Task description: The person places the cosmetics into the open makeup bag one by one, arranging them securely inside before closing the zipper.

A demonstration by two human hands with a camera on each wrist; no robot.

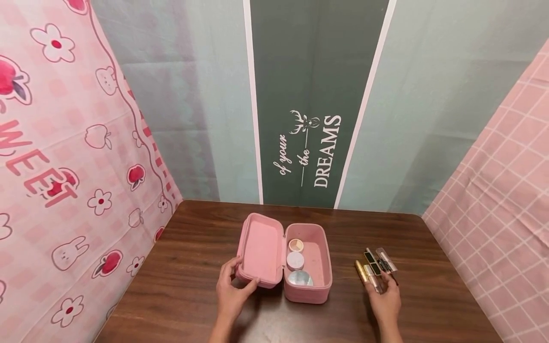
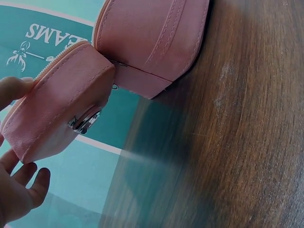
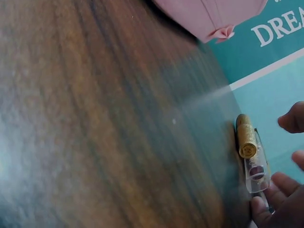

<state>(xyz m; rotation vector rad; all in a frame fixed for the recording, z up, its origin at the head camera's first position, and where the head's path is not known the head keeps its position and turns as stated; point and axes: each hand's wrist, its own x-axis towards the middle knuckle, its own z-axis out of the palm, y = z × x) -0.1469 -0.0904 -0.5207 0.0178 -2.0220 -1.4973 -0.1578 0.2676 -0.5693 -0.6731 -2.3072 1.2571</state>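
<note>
A pink zippered cosmetic case point(image 1: 306, 294) stands open on the table, its lid point(image 1: 263, 248) swung out to the left. My left hand point(image 1: 231, 291) holds the lid at its near-left corner, thumb on the zipper edge and fingers beneath in the left wrist view. Inside the case lie a three-coloured round compact point(image 1: 296, 245), a white round jar point(image 1: 295, 260) and a silvery round piece point(image 1: 300, 278). My right hand point(image 1: 386, 303) reaches the near side of a cosmetics cluster: a gold tube point(image 1: 361, 270), a dark-windowed palette point(image 1: 371, 262) and clear-capped tubes point(image 3: 257, 178). Its thumb stands apart from its fingers.
The brown wooden table point(image 1: 197, 238) ends at a green and grey cloth backdrop point(image 1: 223, 119). Pink printed cloth point(image 1: 98, 157) hangs at left, pink checked cloth point(image 1: 502, 200) at right. A metal fitting point(image 2: 85, 121) sits on the lid's outside.
</note>
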